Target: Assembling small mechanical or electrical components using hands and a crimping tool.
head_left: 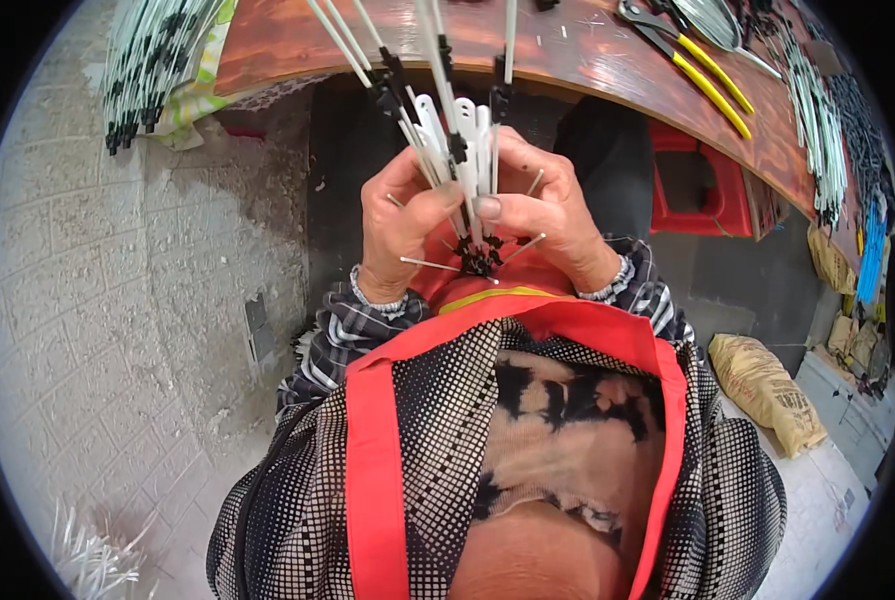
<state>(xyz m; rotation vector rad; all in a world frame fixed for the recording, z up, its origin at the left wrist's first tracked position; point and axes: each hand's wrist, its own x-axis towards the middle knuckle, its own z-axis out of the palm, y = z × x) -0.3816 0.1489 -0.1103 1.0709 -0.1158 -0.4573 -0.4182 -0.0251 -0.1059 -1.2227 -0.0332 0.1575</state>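
Both hands are closed around what looks like an umbrella frame (458, 148), held upright in front of my red-trimmed apron. Its thin pale ribs carry black joints and fan out upward past the table edge. White flat pieces (466, 115) with holes in their ends stand between the ribs. My left hand (398, 220) grips from the left, thumb pressed against the ribs. My right hand (553, 205) does the same opposite, its thumb close to the left one. Below the thumbs is a black hub (479, 260), where several thin white-tipped rods stick out sideways. Some fingers are hidden behind the frame.
Beyond my hands stands a brown wooden table (568, 65). Yellow-handled cutters (703, 80) lie on it at the right. Rib bundles hang over its edges at left (153, 70) and right (818, 140). A red stool (673, 215) is underneath; a tan sack (768, 395) lies at right.
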